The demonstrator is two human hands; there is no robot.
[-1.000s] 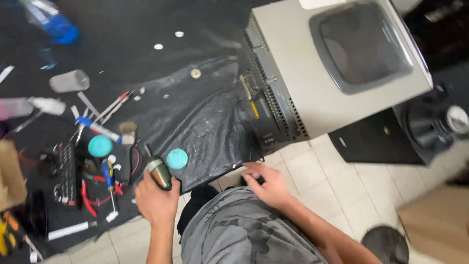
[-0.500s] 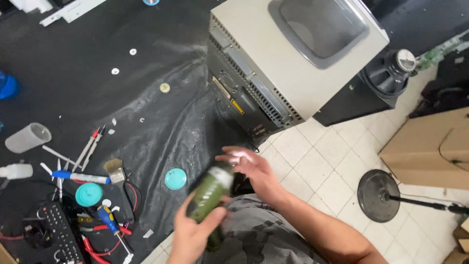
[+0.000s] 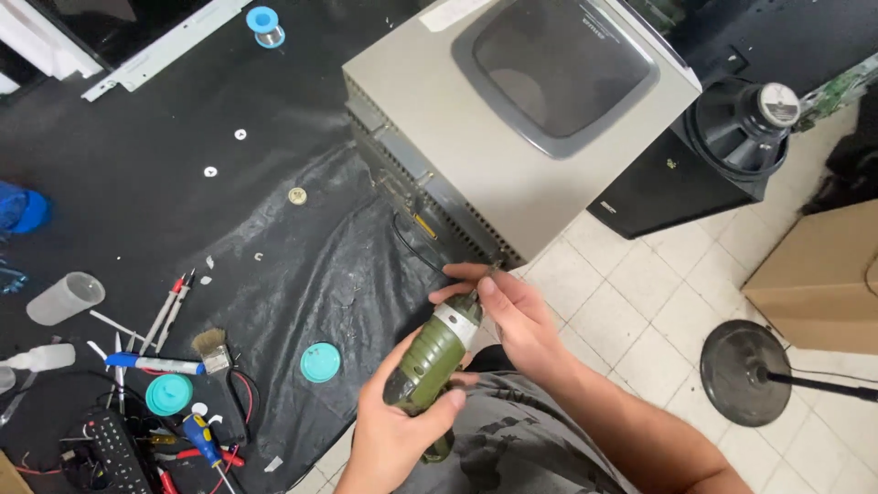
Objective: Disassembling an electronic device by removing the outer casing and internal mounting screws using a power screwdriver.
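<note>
My left hand grips the body of a green power screwdriver with a silver collar. My right hand holds the tool's front end, fingers around the collar and tip. The tip points up toward the lower corner of a beige old-style monitor lying screen-up on black plastic sheeting. Both hands hover over my grey-trousered lap, just off the monitor's vented back edge.
Left on the sheeting lie teal lids, a brush, a blue marker, probes, screwdrivers, red wires and a remote. A black speaker, cardboard box and round stand base sit on the tiled floor at right.
The view swung right and closer. My left hand lifted the green tool from the sheeting toward the monitor. My right hand left the floor and took hold of the tool's front end.
</note>
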